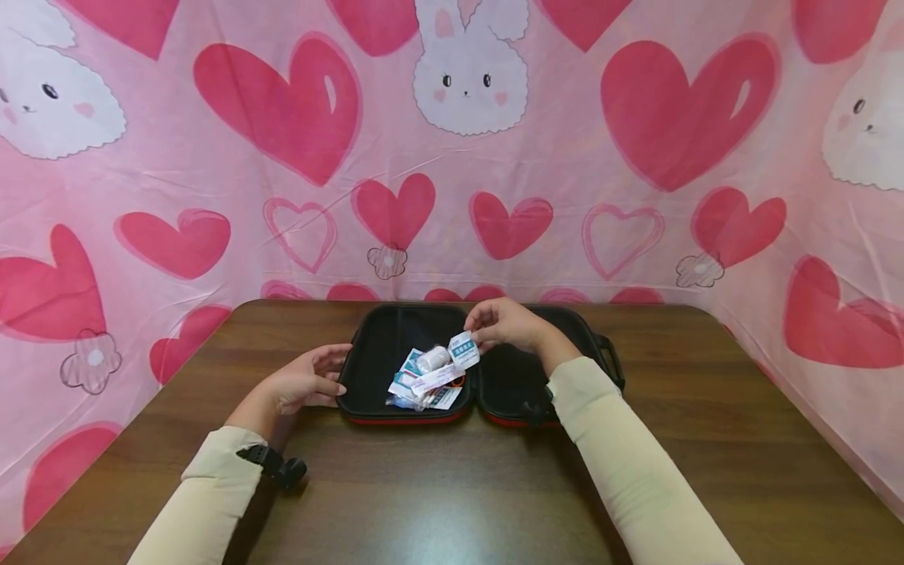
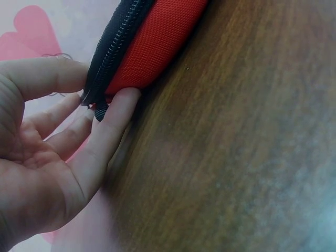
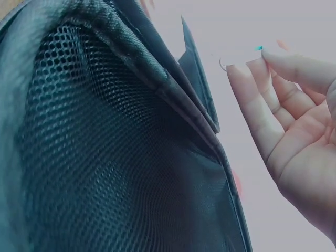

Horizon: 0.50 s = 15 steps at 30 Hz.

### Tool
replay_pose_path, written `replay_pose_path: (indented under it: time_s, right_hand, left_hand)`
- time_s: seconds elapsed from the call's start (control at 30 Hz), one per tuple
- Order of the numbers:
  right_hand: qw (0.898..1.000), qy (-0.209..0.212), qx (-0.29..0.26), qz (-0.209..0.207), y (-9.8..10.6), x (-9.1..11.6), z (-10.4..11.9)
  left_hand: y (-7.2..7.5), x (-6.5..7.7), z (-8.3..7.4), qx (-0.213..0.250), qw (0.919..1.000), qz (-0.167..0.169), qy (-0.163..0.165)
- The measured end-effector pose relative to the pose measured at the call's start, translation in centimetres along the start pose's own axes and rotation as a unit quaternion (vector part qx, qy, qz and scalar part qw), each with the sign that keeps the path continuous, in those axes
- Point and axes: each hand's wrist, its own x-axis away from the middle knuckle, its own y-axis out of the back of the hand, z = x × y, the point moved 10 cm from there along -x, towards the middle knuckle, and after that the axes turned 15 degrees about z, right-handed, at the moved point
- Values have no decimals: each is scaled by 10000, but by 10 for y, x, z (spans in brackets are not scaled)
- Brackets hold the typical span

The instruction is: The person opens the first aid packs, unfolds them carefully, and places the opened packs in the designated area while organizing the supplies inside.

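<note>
A black-lined zip case (image 1: 374,337) with a red shell lies unfolded on the table. My left hand (image 1: 305,381) holds its left edge; in the left wrist view the thumb (image 2: 113,126) lies against the red side by the zipper (image 2: 118,44). Above the middle of the case, my right hand (image 1: 507,323) pinches a small white packet with a teal label (image 1: 464,351). Beneath it, a heap in the left half includes a white roll (image 1: 433,359), a long white packet (image 1: 435,380) and other small packets (image 1: 447,398). Fingers hide part of the pinched packet in the right wrist view.
The case's right half has a mesh pocket (image 3: 105,142) and a carry handle (image 1: 611,365) on its outer side. Brown wooden table (image 1: 438,494) surrounds the case. A pink cloth with hearts and rabbits (image 1: 452,165) hangs behind the table.
</note>
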Motion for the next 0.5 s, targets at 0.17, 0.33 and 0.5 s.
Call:
replay_pose_path:
  time_s: [0.17, 0.33, 0.5]
  right_hand:
    - [9996, 93, -23, -248, 9, 11, -2]
    - [9985, 130, -86, -529, 23, 25, -7]
    - [9954, 17, -72, -955, 40, 44, -13]
  left_hand:
    - [0, 0, 0, 2, 10000, -9, 13]
    - [-2, 0, 0, 53, 10000, 26, 35]
    - [-2, 0, 0, 44, 10000, 30, 20]
